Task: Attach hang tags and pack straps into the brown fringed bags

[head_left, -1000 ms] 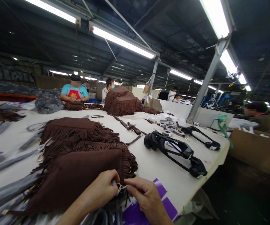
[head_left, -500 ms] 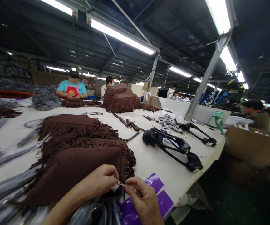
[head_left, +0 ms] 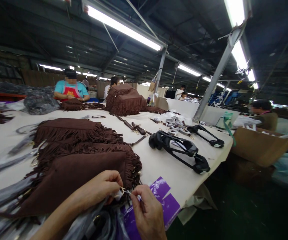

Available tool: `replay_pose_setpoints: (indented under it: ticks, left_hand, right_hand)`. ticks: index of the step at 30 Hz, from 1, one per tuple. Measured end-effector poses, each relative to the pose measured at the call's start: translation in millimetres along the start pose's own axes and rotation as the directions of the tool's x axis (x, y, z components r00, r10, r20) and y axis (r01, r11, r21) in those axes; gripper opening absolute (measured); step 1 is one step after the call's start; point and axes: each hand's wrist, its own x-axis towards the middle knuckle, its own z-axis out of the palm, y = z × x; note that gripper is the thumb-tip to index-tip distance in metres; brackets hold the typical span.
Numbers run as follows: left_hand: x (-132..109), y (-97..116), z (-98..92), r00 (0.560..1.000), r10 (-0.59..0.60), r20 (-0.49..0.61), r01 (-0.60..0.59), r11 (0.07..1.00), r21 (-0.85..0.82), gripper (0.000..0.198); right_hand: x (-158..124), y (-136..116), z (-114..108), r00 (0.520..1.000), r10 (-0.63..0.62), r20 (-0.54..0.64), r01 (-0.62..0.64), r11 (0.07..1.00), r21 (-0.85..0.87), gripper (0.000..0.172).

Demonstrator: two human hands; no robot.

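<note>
My left hand [head_left: 109,185] is closed on a small gold-coloured metal clasp [head_left: 122,190] with pale wrapping around it. Close beside it, my right hand [head_left: 148,210] pinches the end of a thin white strip [head_left: 127,192] that runs to the clasp. Both hands are over the near edge of a dark brown fringed bag [head_left: 89,170]. Clear plastic-wrapped straps [head_left: 104,220] lie under my wrists. A glossy purple sheet [head_left: 170,205] sits beneath and beyond my right hand.
Another brown fringed bag [head_left: 66,125] lies behind the near one. Black frame-like devices [head_left: 176,150] rest on the pale table [head_left: 148,170] to the right, near wrapped straps [head_left: 175,124]. Further back stand a bag pile [head_left: 125,98] and a co-worker [head_left: 71,88]. A cardboard box [head_left: 261,145] is off the table's right side.
The view has shifted slightly, so the scene sits a little further left and higher. My hands keep their hold on the clasp and the strip, with only small finger movement.
</note>
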Motion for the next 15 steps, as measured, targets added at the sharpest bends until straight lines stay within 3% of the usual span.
replay_pose_setpoints:
  ticks: [8, 15]
  left_hand:
    - [0.9, -2.8, 4.2, 1.000, -0.013, 0.018, 0.014, 0.999, -0.039, 0.024]
    - [-5.4, 5.4, 5.3, 0.996, -0.058, 0.074, 0.058, 0.998, -0.002, 0.028]
  right_hand:
    - [1.2, 3.9, -2.8, 0.982, -0.186, 0.021, 0.188, 0.977, -0.106, 0.012]
    - [0.3, 2.3, -5.4, 0.990, -0.099, 0.105, 0.108, 0.991, -0.080, 0.013]
